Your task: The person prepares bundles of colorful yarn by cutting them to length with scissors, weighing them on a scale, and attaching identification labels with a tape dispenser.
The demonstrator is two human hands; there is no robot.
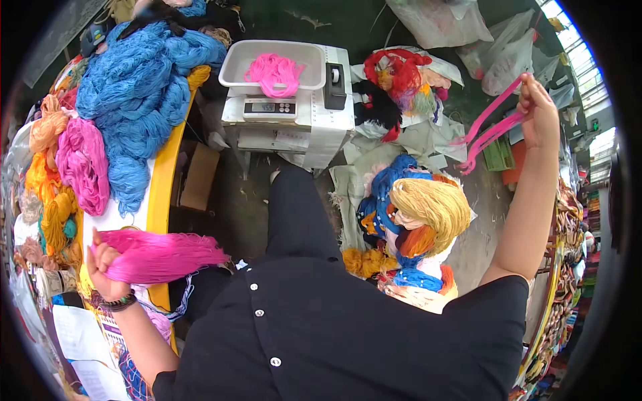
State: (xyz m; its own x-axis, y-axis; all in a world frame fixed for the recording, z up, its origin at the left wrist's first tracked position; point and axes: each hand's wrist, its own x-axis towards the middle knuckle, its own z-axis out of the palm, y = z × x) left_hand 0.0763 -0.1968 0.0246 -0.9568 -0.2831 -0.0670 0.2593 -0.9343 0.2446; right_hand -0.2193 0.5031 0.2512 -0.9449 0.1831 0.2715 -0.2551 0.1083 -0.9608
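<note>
Fingers of the left hand [107, 267] close tight round one end of the magenta yarn bundle [167, 256], low by the waist against the yellow table edge [160, 194], and its long axis runs out to the right across the lap. Further off, the right hand [538, 110] is up high, well apart, pinching a few pink strands [488, 130] that trail down and left. Beyond, between the two, the tray [234, 67] on the scale holds a pink skein [273, 72].

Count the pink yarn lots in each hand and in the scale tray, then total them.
Left hand: 1 pink bundle
Right hand: 1 set of pink strands
Scale tray: 1 pink skein
Total: 3
</note>
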